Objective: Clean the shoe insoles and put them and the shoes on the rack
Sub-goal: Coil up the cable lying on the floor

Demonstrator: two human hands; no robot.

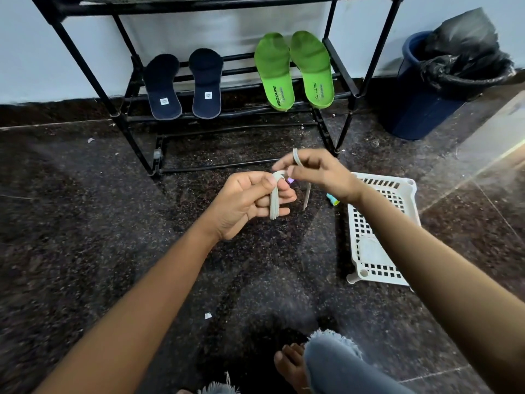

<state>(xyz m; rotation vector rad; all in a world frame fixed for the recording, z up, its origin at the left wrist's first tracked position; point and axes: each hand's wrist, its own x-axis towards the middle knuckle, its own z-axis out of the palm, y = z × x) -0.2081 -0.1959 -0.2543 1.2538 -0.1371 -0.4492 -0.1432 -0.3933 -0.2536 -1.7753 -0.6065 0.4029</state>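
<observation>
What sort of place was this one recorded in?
Likely a home entryway or utility corner: a black shoe rack holding insoles stands against a white wall, on a dark speckled stone floor, beside a lined blue bin.

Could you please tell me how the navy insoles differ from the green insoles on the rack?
The navy insoles are dark with small white heel labels; the green insoles are bright with printed lettering. The navy pair stands left and looks smaller; the green pair stands right. Both lean toes up on the rack.
</observation>
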